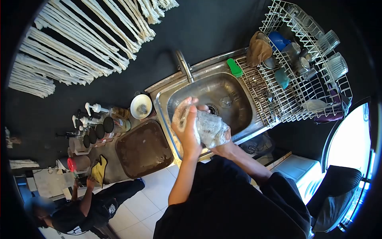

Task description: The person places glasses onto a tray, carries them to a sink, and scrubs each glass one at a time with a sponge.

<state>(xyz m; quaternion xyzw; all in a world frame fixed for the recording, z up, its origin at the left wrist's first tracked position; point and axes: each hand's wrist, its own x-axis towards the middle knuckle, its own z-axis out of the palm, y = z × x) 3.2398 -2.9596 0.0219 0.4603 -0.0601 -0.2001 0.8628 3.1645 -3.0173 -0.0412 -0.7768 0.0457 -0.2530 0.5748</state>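
Above the sink, my two hands are on a clear glass coated with white suds. My left hand is closed at its left end, thumb along the near side, with foam on the fingers. My right hand grips the lower right end; suds and the glass hide most of its fingers. Behind the hands, the steel faucet rises at the sink's back edge. A small clear round item lies in the basin near the drain.
Right of the sink, a white wire rack holds glasses and dishes; a green item lies beside it. To the left are a brown tray, a white bowl and several pump bottles. Another person works at lower left.
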